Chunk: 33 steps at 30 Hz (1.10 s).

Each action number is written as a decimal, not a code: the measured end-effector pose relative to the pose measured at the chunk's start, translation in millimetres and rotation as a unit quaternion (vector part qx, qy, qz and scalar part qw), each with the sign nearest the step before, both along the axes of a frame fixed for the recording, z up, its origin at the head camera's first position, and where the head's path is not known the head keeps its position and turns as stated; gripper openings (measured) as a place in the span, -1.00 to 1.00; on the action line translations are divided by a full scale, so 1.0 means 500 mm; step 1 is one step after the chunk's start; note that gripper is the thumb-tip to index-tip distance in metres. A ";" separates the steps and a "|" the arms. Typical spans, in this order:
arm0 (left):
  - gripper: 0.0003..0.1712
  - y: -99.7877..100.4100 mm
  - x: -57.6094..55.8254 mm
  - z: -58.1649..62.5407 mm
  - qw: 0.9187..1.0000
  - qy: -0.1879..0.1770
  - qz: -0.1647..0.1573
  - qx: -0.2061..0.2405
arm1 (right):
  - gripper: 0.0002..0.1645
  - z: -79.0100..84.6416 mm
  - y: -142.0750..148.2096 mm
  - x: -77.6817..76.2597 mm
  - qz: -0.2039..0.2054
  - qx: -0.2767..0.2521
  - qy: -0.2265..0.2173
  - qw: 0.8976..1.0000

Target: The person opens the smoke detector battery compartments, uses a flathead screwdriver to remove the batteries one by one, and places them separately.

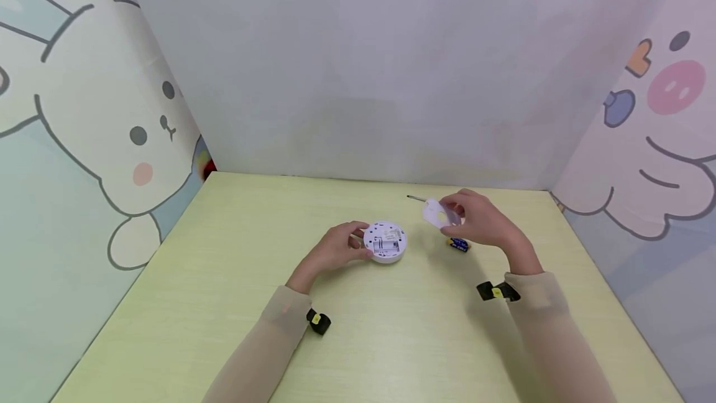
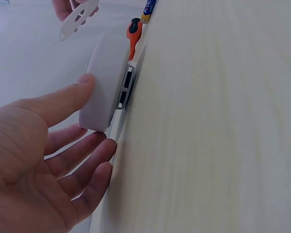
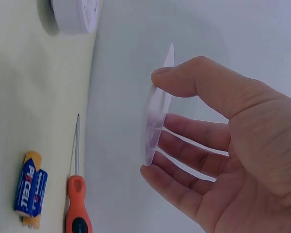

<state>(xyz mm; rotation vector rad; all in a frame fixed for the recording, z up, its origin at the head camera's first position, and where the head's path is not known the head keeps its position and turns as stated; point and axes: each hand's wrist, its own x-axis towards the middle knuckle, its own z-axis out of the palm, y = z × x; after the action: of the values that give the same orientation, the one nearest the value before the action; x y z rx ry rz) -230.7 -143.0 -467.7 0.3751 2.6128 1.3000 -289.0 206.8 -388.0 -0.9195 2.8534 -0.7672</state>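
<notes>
A round white battery-powered device sits on the table with a rectangular battery compartment facing up. My left hand grips its left edge. In the left wrist view the thumb lies on the side wall of the device and the fingertips are at its lower edge. Raised above the table to the right, my right hand holds a thin white plate with a hole in it. Seen from the right wrist, the plate is edge-on, pinched between thumb and fingers.
Two blue-and-gold batteries lie side by side on the table below the right hand. Behind them is a screwdriver with an orange handle, its shaft pointing left in the head view. A pale curtain hangs along the table's back edge.
</notes>
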 end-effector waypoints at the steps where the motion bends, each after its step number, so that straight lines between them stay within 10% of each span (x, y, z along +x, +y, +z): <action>1: -0.21 -0.001 0.000 0.000 1.000 0.000 0.000 0.000 | -0.34 0.000 -0.008 0.002 0.001 -0.005 -0.002 1.000; 33: -0.20 0.001 -0.001 0.000 1.000 -0.003 0.010 -0.008 | -0.36 -0.027 -0.078 0.023 0.029 -0.030 -0.023 0.999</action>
<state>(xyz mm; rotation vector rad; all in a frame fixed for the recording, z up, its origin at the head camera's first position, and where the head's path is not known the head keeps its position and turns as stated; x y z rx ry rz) -231.0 -142.5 -468.0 0.3431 2.6262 1.2839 -277.4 167.7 -401.4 -0.9738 2.7653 -0.8594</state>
